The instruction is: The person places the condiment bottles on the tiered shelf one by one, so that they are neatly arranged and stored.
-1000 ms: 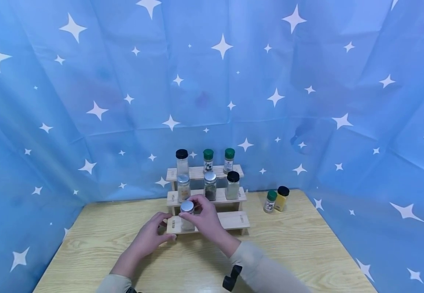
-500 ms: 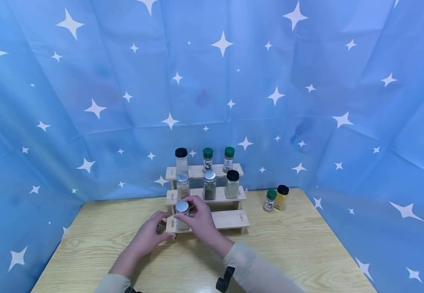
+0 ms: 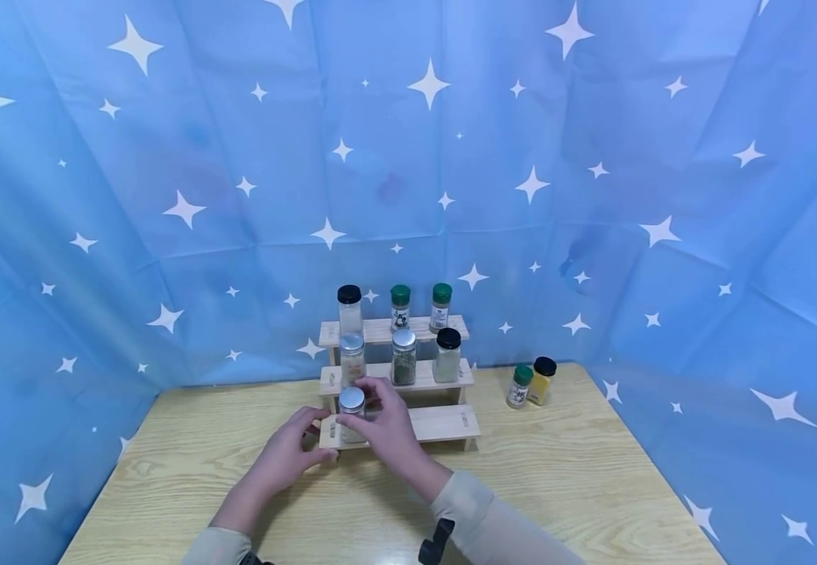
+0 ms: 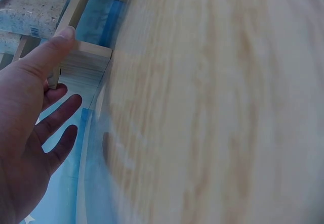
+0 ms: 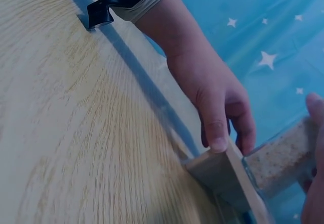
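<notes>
In the head view my right hand holds a silver-lidded glass spice jar, thumb in front and fingers behind. The jar stands upright at the left end of the lowest step of a wooden three-step rack. Speckled, pale contents show through the jar in the left wrist view. My left hand grips that step's left end, its thumb on the front edge and its other fingers behind, partly hidden. In the right wrist view the right hand is mostly cut off.
On the middle step stand two silver-lidded jars and a black-lidded one. The top step bears a black-lidded jar and two green-capped ones. Green-capped and yellow, black-lidded jars stand on the table, right of the rack.
Over the first half second my right hand shifted the silver-lidded jar slightly left along the lowest step. Since then hardly anything has moved; the left hand keeps its place on the rack.
</notes>
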Motion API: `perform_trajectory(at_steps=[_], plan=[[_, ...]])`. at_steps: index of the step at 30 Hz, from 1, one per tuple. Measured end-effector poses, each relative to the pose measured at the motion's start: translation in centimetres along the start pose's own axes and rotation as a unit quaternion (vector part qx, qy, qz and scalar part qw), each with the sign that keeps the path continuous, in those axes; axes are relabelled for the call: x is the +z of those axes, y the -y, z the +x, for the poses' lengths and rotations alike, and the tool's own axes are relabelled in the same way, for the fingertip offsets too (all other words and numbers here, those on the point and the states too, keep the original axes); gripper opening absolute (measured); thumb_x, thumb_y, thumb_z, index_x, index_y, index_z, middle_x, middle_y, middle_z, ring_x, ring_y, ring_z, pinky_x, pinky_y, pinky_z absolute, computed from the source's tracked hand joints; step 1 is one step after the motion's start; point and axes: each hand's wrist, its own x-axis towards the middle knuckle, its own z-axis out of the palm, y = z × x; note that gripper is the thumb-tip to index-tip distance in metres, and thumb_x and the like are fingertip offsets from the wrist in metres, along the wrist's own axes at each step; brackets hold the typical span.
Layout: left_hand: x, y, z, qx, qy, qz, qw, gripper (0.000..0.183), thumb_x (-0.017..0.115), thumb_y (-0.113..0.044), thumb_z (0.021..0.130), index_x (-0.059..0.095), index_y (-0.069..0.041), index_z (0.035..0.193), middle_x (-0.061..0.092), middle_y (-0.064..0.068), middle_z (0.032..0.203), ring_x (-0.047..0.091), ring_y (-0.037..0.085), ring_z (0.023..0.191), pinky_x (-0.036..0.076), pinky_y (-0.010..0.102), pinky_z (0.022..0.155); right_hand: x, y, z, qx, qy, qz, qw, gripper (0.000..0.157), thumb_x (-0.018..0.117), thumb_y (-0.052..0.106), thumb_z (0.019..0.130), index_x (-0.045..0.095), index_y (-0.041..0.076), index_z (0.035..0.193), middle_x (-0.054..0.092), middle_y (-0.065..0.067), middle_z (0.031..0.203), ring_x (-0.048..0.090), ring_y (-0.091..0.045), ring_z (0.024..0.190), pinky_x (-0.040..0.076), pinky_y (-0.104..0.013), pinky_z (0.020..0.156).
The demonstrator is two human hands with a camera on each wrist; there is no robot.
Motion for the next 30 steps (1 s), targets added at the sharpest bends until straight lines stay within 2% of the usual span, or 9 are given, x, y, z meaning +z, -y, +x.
perform_trajectory(at_steps=[7, 9, 11, 14, 17, 21, 27, 30], plan=[[0.0, -0.3, 0.0, -0.005, -0.002, 0.005, 1.0, 0.065, 0.096, -0.025, 0.09, 0.066, -0.017, 0.147, 0.066, -0.003, 0.14, 0.068, 0.015, 0.115, 0.06, 0.048, 0.102, -1.9, 0.2, -0.9, 0.007, -0.001, -0.006, 1.0, 0.063, 0.097, 0.029, 0.089, 0.066, 0.009, 0.14, 0.066, -0.006, 0.131, 0.065, -0.033, 0.123, 0.063, -0.046, 0.099], [0.0, -0.3, -0.1, -0.006, -0.003, 0.006, 1.0, 0.066, 0.096, -0.025, 0.09, 0.066, -0.016, 0.147, 0.066, -0.003, 0.14, 0.068, 0.016, 0.116, 0.059, 0.049, 0.103, -2.9, 0.3, -1.2, 0.009, -0.002, -0.016, 1.0, 0.063, 0.096, 0.031, 0.09, 0.066, 0.008, 0.14, 0.066, -0.007, 0.133, 0.064, -0.034, 0.125, 0.061, -0.047, 0.103], [-0.1, -0.4, -0.1, -0.008, -0.005, 0.007, 0.9999, 0.067, 0.096, -0.026, 0.089, 0.066, -0.016, 0.148, 0.066, -0.003, 0.141, 0.068, 0.016, 0.116, 0.059, 0.049, 0.103, -3.9, 0.1, -1.4, 0.008, -0.008, -0.034, 0.999, 0.059, 0.096, 0.031, 0.09, 0.068, 0.009, 0.137, 0.067, -0.004, 0.131, 0.065, -0.029, 0.125, 0.059, -0.046, 0.105], [-0.1, -0.3, -0.1, -0.008, -0.006, 0.009, 0.9999, 0.068, 0.096, -0.028, 0.089, 0.066, -0.015, 0.148, 0.066, -0.002, 0.141, 0.068, 0.016, 0.117, 0.059, 0.049, 0.104, -5.6, -0.2, -1.9, 0.0, -0.025, -0.059, 0.998, 0.053, 0.096, 0.028, 0.089, 0.07, 0.015, 0.133, 0.068, 0.003, 0.128, 0.066, -0.021, 0.122, 0.057, -0.044, 0.108], [0.0, -0.2, -0.1, -0.005, -0.004, 0.011, 0.9999, 0.068, 0.096, -0.03, 0.089, 0.066, -0.016, 0.148, 0.066, -0.003, 0.141, 0.068, 0.016, 0.116, 0.059, 0.049, 0.104, -7.5, -0.7, -2.3, -0.022, -0.045, -0.069, 0.996, 0.048, 0.096, 0.021, 0.089, 0.071, 0.016, 0.129, 0.069, -0.001, 0.127, 0.066, -0.018, 0.118, 0.058, -0.044, 0.106], [0.0, 0.0, 0.0, -0.001, -0.003, 0.012, 0.9999, 0.069, 0.096, -0.032, 0.089, 0.065, -0.016, 0.149, 0.066, -0.003, 0.142, 0.068, 0.016, 0.116, 0.059, 0.048, 0.103, -10.2, -1.5, -2.7, -0.054, -0.072, -0.081, 0.993, 0.043, 0.095, 0.012, 0.088, 0.072, 0.011, 0.124, 0.07, -0.016, 0.125, 0.068, -0.025, 0.114, 0.06, -0.05, 0.102], [0.0, 0.1, 0.0, 0.001, -0.004, 0.008, 1.0, 0.07, 0.097, -0.035, 0.087, 0.066, -0.016, 0.148, 0.066, -0.003, 0.142, 0.068, 0.015, 0.116, 0.059, 0.049, 0.103, -14.2, -2.5, -3.1, -0.031, -0.117, -0.098, 0.988, 0.041, 0.093, 0.011, 0.091, 0.071, 0.002, 0.125, 0.07, -0.013, 0.124, 0.066, -0.034, 0.112, 0.057, -0.055, 0.1], [0.1, 0.1, -0.1, 0.0, -0.006, 0.009, 0.9999, 0.071, 0.097, -0.036, 0.087, 0.066, -0.016, 0.148, 0.066, -0.003, 0.142, 0.068, 0.015, 0.115, 0.059, 0.05, 0.103, -16.5, -3.2, -3.3, -0.034, -0.141, -0.105, 0.984, 0.04, 0.091, 0.008, 0.093, 0.071, 0.001, 0.127, 0.069, -0.015, 0.125, 0.064, -0.036, 0.113, 0.057, -0.052, 0.1]])
